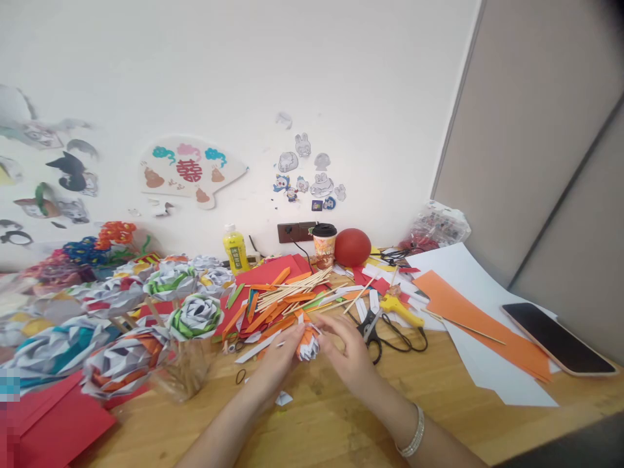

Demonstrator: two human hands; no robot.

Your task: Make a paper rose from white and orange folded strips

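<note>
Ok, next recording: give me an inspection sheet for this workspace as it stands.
Surface: light wooden table, mostly covered.
Job's things: small orange-and-white folded paper piece, held between both hands.
Clutter: folded paper flowers, loose wooden sticks, orange paper strips, black-handled scissors, yellow glue gun, black phone, red ball, lidded paper cup, yellow bottle.
Grippers: left hand and right hand pinch the piece.
Cables: black cord from wall socket.
Surroundings: white wall with stickers.

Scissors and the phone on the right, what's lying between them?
In the head view, between the scissors and the phone lie a yellow glue gun and orange paper.
</note>
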